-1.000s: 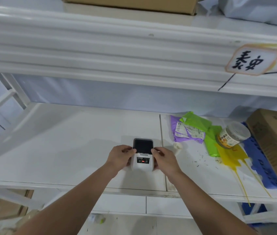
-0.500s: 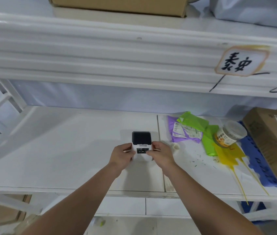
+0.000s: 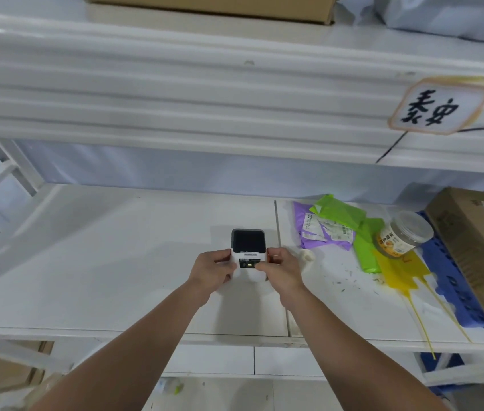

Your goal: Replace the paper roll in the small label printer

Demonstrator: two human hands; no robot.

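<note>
Holding the small white label printer with the dark lid [image 3: 248,256]: left hand [image 3: 211,269] and right hand [image 3: 283,269] wrapped round its sides. Probably opening that lid next, needing a gentle pull.

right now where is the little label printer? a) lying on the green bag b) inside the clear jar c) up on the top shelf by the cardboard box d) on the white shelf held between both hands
d: the label printer sits on the white shelf, with the left hand and right hand gripping its two sides.
</note>
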